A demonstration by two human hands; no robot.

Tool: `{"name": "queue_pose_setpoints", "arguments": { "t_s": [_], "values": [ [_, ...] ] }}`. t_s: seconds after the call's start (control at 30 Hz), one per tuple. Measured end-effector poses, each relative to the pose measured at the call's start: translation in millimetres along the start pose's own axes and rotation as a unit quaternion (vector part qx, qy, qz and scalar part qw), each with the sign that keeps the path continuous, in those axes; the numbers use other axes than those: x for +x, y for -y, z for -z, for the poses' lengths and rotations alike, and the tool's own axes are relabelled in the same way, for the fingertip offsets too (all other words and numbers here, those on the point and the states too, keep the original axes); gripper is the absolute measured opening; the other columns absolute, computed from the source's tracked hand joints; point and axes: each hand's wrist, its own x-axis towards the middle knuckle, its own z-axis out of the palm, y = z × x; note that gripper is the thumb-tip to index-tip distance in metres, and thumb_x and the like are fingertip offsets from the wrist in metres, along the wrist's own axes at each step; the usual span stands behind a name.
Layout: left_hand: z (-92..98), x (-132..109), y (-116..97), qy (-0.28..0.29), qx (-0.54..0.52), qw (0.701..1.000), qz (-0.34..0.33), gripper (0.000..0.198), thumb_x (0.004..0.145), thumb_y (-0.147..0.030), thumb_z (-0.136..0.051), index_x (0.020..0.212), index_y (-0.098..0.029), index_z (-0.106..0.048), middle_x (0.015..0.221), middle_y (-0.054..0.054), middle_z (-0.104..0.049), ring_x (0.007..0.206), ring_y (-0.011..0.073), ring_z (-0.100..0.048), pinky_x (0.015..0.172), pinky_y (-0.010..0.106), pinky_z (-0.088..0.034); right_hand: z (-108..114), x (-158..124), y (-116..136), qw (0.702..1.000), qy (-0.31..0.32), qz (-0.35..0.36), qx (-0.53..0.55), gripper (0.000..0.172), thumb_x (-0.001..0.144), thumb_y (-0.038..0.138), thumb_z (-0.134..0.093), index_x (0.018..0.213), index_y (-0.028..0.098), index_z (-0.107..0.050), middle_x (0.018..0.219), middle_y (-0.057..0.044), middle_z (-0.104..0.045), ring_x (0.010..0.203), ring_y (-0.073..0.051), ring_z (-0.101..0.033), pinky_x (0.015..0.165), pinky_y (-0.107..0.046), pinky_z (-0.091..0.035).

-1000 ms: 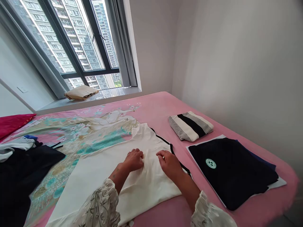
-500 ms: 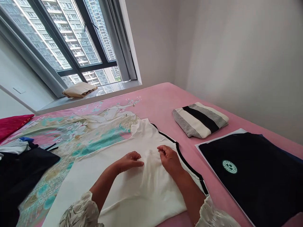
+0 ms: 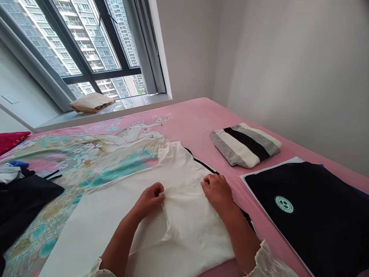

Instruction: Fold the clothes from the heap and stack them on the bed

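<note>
A white shirt (image 3: 190, 223) with black trim along its right edge lies spread on the bed, its narrow neck end pointing away from me. My left hand (image 3: 151, 199) has thumb and fingers pinched on the shirt's fabric near its middle. On the shirt's right side, my right hand (image 3: 218, 191) is closed on the cloth close to the black trim. Between the two hands the fabric is pulled into a fold, with soft wrinkles below it. Part of the trim is hidden behind my right hand and forearm.
Right of the shirt lies a dark garment (image 3: 314, 207) with a round pale emblem, white showing beneath its edge. Behind it sits a folded striped cloth (image 3: 245, 145). Dark clothes (image 3: 25, 204) lie at left, near a red cushion (image 3: 13, 141). A paper-like bundle (image 3: 91, 102) rests on the windowsill.
My hands have moved apart, the left slightly leftward and the right to the right and a little up. The bunched fabric between them is now stretched flatter. The camera view has shifted slightly.
</note>
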Motion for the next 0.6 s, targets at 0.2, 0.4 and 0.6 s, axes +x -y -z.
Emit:
{"name": "queue_pose_setpoints", "arguments": {
  "t_s": [0.2, 0.4, 0.6],
  "values": [
    [-15.5, -9.4, -0.5, -0.116, 0.035, 0.993, -0.012, 0.04, 0.073, -0.026, -0.049, 0.113, -0.025, -0.053, 0.079, -0.004, -0.057, 0.067, 0.0115, -0.055, 0.067, 0.025, -0.046, -3.3, 1.5, -1.6, 1.0, -0.015, -0.009, -0.012, 0.013, 0.09, 0.027, -0.046, 0.083, 0.021, -0.056, 0.08, -0.003, -0.064, 0.081, -0.02, -0.052, 0.065, -0.029, -0.032],
    [-28.8, -34.4, -18.1, -0.242, 0.143, 0.942, -0.184, 0.022, 0.083, -0.021, -0.044, 0.096, -0.02, -0.062, 0.094, 0.005, -0.066, 0.084, 0.0145, -0.063, 0.075, 0.028, -0.052, -2.6, -2.2, 1.7, 0.991, -0.105, 0.031, 0.077, 0.014, 0.087, 0.026, -0.048, 0.093, 0.02, -0.059, 0.086, -0.005, -0.064, 0.084, -0.021, -0.052, 0.072, -0.031, -0.04],
    [-61.9, -61.6, -15.0, -0.071, 0.36, 0.895, -0.252, 0.041, 0.091, -0.024, -0.037, 0.129, -0.018, -0.052, 0.137, 0.01, -0.052, 0.13, 0.0251, -0.044, 0.108, 0.052, -0.033, -0.1, -18.7, 19.3, 0.938, 0.067, 0.191, 0.283, 0.019, 0.086, 0.029, -0.048, 0.093, 0.021, -0.063, 0.082, -0.001, -0.066, 0.072, -0.014, -0.059, 0.069, -0.026, -0.048]
  ]
}}
